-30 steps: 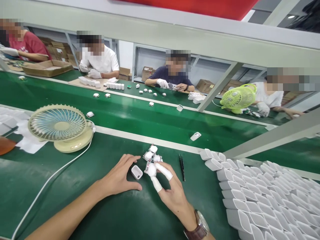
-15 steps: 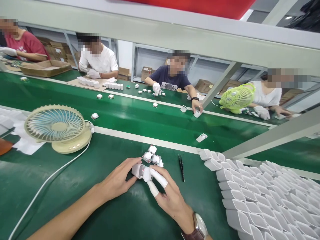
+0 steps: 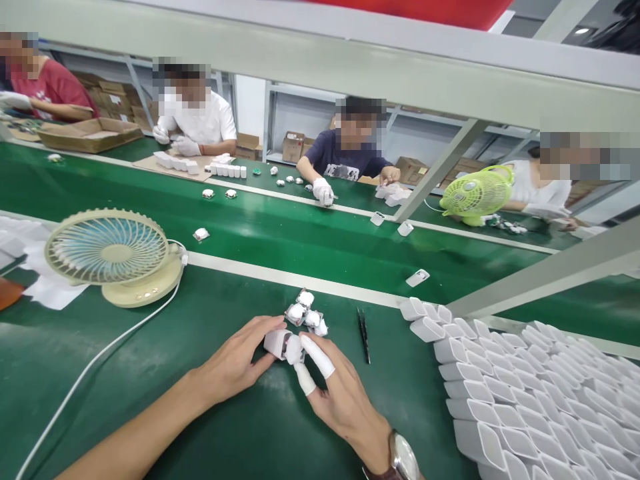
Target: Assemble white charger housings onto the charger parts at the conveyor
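Note:
My left hand [image 3: 240, 357] grips a white plastic housing [image 3: 275, 343] between thumb and fingers, its mouth turned to the right. In my right hand [image 3: 340, 387], the thumb and a finger, both in white finger cots, pinch a small white-topped electronic part [image 3: 294, 349]. That part sits at the mouth of the housing; how far inside it goes I cannot tell. Just beyond my hands lies a small cluster of similar white-topped parts [image 3: 306, 311]. Black tweezers [image 3: 363, 335] rest to the right of them on the green table [image 3: 210, 427].
Many white housings [image 3: 530, 393] stand packed at the right. A beige fan [image 3: 117, 253] with a white cable stands at the left. Beyond a pale rail runs a green conveyor belt [image 3: 280, 240] carrying several parts. Co-workers sit across it; a slanted metal post [image 3: 540, 270] rises at the right.
Parts on the belt have shifted to the right. The co-worker opposite has drawn back a bare hand from a housing at the belt's edge. My hands have hardly moved.

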Available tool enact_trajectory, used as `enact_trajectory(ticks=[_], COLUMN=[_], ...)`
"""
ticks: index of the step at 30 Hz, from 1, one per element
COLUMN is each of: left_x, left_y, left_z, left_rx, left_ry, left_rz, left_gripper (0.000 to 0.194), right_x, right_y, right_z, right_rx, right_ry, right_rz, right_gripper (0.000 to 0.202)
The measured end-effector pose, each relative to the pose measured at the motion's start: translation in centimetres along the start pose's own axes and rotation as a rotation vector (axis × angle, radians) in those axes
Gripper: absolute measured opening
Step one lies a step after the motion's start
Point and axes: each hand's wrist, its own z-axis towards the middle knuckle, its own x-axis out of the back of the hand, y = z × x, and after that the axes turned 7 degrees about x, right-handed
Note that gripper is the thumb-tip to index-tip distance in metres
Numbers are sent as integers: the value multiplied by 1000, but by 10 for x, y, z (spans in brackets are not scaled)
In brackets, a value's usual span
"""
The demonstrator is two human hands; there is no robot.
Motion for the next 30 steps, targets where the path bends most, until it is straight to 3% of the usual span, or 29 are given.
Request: enact_trajectory(ticks=[14,30], left_x=[-1,-8], left_y=[-2,2], left_z=[1,-1], left_rx=[73,100], left_ry=[-34,-26], left_rz=[-10,-6], left_gripper=[60,58], right_x=[4,8], right_y=[-3,-2], right_z=[7,8], right_rx=[-32,30], right_ry=[-57,-110], right_rz=[26,-4], right_gripper=[71,71])
